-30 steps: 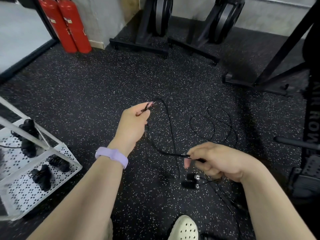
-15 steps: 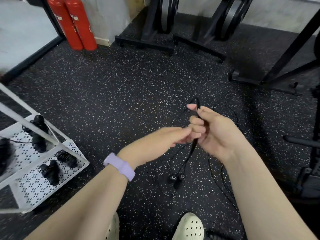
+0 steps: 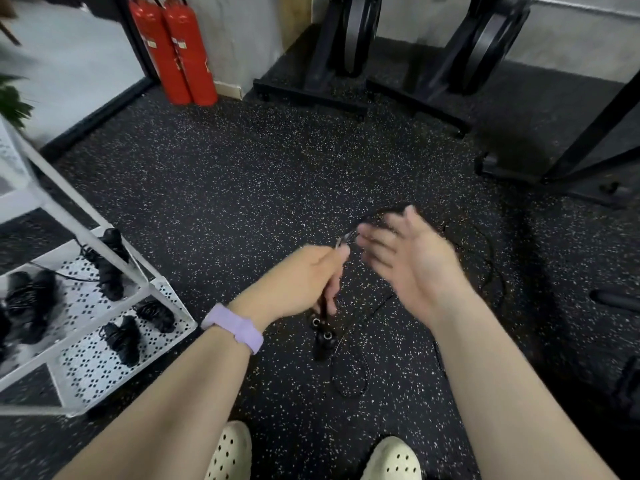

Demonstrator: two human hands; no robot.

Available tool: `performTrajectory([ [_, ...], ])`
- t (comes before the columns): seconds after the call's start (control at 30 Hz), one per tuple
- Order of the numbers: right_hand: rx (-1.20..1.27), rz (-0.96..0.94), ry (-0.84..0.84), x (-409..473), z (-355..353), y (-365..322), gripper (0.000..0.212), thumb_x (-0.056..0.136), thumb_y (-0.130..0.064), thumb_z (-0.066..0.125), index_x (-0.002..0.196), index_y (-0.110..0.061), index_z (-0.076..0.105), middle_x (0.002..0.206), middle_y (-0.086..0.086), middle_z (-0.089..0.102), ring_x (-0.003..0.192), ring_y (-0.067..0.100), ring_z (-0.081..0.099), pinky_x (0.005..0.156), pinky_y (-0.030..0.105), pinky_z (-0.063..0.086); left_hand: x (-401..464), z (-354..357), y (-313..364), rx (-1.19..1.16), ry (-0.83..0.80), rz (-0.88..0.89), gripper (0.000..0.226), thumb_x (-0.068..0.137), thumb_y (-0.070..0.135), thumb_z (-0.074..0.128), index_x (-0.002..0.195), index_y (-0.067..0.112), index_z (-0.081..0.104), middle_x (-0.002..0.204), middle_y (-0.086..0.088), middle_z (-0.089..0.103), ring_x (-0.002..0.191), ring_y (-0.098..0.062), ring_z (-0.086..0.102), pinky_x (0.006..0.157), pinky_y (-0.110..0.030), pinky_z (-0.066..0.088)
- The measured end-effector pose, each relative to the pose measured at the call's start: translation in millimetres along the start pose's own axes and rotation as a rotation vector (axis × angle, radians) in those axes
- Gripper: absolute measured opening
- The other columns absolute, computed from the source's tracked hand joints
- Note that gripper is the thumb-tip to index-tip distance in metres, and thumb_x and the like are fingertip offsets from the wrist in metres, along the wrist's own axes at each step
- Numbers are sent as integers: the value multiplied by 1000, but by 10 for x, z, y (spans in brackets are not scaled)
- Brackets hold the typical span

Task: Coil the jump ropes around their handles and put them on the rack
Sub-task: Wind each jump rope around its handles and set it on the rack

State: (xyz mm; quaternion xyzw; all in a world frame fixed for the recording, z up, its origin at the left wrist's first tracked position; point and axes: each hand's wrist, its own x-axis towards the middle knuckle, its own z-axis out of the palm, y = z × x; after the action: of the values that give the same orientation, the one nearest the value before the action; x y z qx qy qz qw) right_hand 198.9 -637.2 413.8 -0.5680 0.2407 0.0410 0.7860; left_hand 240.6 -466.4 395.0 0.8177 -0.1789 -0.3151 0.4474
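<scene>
- Gripping both handles (image 3: 323, 329) upright, ends down, the left hand (image 3: 304, 282) is fisted.
- Right hand (image 3: 412, 261), fingers spread, blurred, just beside; rope (image 3: 349, 375) trails to floor.
- Rack (image 3: 86, 368) lies left.

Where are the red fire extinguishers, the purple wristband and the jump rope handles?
Fire extinguishers (image 3: 180, 53), head view, on the red body of the right one.
Purple wristband (image 3: 239, 328), head view, middle of the band.
Jump rope handles (image 3: 323, 337), head view, on the lower ends below the left hand (image 3: 304, 282).
</scene>
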Motion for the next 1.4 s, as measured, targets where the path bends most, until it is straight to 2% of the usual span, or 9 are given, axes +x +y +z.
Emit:
performTrajectory([
  [0.13,-691,26,-416,-154,264,234,54,100,-73,34,131,-41,65,138,-17,64,130,5,55,119,38,34,12,-199,79,-287,296,25,53,109,47,35,71,15,52,53,4,51,50,-18,55,65,-36,47],
  [0.23,-786,-86,-513,-225,451,452,28,102,-53,55,115,-33,70,102,-19,75,96,8,68,102,39,50,41,-276,105,-717,324,-20,45,109,45,39,72,20,45,54,5,46,46,-16,46,50,-29,38],
  [0.43,-369,-122,-323,-265,646,498,37,114,-23,37,84,-12,56,61,1,59,78,27,72,86,41,59,28,-295,66,-677,304,-30,66,107,58,27,95,7,67,80,-7,75,75,-26,70,70,-38,54],
  [0.53,-48,-34,-180,-188,571,308,34,114,-24,38,86,-11,53,62,3,54,74,27,67,81,38,57,-99,-236,144,-517,28,-126,75,92,79,30,78,14,64,61,0,59,51,-14,54,55,-29,40],
  [0.63,107,27,-26,-117,418,96,30,111,-26,44,87,-13,57,70,6,57,82,30,60,87,48,49,-227,-150,266,-471,-228,-142,41,101,47,54,83,12,65,79,-19,63,63,-6,67,75,-21,52],
  [0.77,311,-3,9,-114,246,-64,28,112,-21,43,90,-10,56,67,6,60,74,27,67,82,44,58,-306,-86,228,-560,-436,-186,39,84,30,77,113,6,67,101,-23,74,90,-37,72,91,-49,59],
  [0.93,210,74,-52,-118,136,-69,49,102,-57,49,112,-13,68,104,9,77,88,23,71,79,38,59,-219,87,270,-612,-271,-102,13,89,9,74,97,1,68,84,-16,69,75,-28,67,79,-46,61],
  [1.07,-156,108,-183,-232,153,-41,63,77,-71,62,110,-19,73,86,1,68,58,12,52,50,25,38,-166,57,301,-750,-120,-81,20,88,9,70,105,0,69,91,-20,71,80,-33,68,84,-50,61],
  [1.4,83,236,-233,-256,176,52,60,73,-49,74,124,-17,72,111,5,79,103,19,76,92,44,60,-162,142,423,-764,110,-118,23,99,24,63,117,13,72,108,-7,78,103,-23,75,93,-41,59],
])
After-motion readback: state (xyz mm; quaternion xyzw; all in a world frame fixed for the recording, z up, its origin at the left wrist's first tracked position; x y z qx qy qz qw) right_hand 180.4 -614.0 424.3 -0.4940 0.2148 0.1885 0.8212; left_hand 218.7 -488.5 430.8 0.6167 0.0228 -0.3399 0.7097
